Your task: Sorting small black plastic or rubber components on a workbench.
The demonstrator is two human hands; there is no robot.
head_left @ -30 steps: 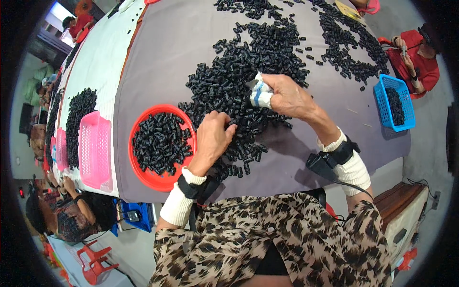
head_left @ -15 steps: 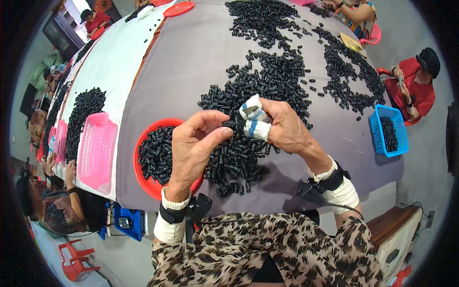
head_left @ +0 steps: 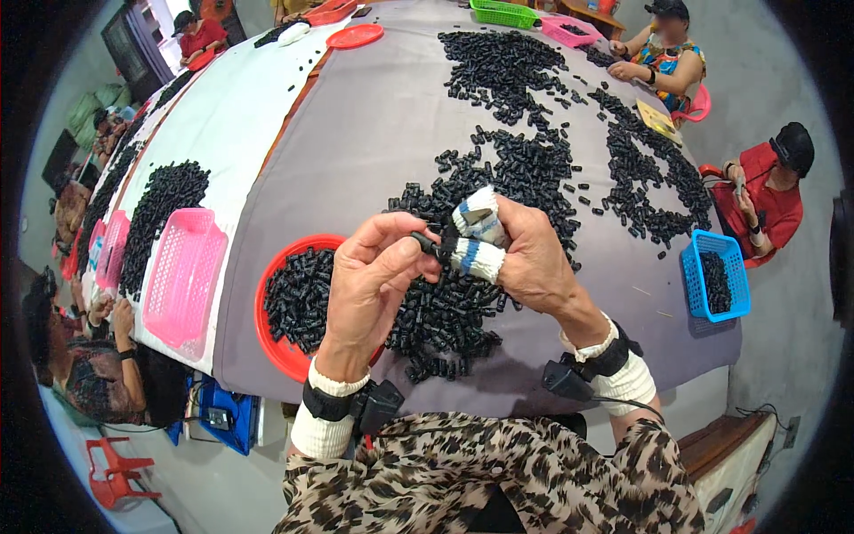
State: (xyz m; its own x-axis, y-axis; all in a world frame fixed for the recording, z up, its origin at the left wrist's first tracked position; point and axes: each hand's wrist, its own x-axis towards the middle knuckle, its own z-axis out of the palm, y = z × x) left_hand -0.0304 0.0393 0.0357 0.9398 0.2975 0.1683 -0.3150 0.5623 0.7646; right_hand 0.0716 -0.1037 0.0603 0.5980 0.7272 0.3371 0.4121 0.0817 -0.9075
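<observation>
My left hand (head_left: pixel 369 280) pinches a small black cylindrical piece (head_left: pixel 425 241) between thumb and fingers, above the heap of like pieces. My right hand (head_left: pixel 538 258) has white knit finger covers with blue bands (head_left: pixel 479 258) on its thumb and a finger. Their tips close on the piece's right end, which they partly hide. Beneath both hands spreads a large pile of black cylindrical pieces (head_left: pixel 445 320) on the grey cloth. Beside my left hand stands a round red basin (head_left: pixel 267 325) filled with more of them.
A pink basket (head_left: pixel 182 311) stands at left on the white cloth (head_left: pixel 240 116). The blue basket (head_left: pixel 718 311) at right holds black pieces. Around the table (head_left: pixel 329 160) sit several people, one in a red shirt (head_left: pixel 769 196) at right. A red plastic chair (head_left: pixel 116 467) stands on the floor at lower left.
The view has tipped up slightly, showing more of the table's far end. Both hands still grip the black piece, which now sits at a different tilt.
</observation>
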